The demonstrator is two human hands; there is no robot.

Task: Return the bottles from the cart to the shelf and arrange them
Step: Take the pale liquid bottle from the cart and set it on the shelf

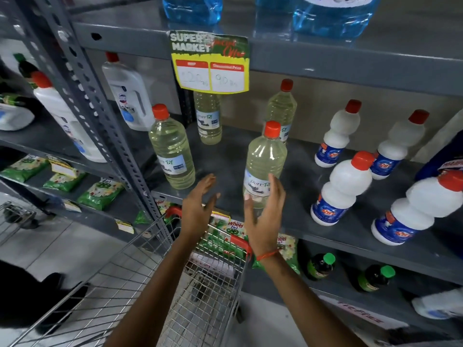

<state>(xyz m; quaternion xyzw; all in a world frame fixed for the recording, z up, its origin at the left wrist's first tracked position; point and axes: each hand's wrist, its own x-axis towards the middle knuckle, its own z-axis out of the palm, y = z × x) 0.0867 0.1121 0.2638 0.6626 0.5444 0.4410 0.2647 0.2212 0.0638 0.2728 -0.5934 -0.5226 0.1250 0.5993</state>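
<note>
**Clear bottle at the shelf edge, right hand against it**

The right hand [263, 219] has its grip spread wide, fingers [276, 189] up along the right side of a clear bottle [265, 169] of pale yellow liquid and thumb at its label. Whether it truly grips or only touches cannot be told. The bottle stands upright with a red cap, at the front edge of the grey shelf [325, 236]. An orange thread circles that wrist. The left hand [198, 204], just left of the grip, is open and holds nothing, palm turned toward the bottle.

Below both forearms sits the wire cart [140, 279]; its basket looks bare of bottles, though the arms cover part of it.

Left of the grip stands a second clear bottle [171, 151] of the same liquid. Behind the grip are two more [281, 106], one of them [208, 118] with its top hidden by a yellow price tag [211, 63] whose handwritten figures are too faint to read.

Right of the grip stand five white bottles [342, 189] with red caps and blue labels, the nearest cut by the frame edge. On the shelf above, blue-liquid containers [330, 18] are cropped at the top. Under the grip, green packets [233, 231] and dark green-capped bottles [320, 266] fill the lower shelf.
</note>
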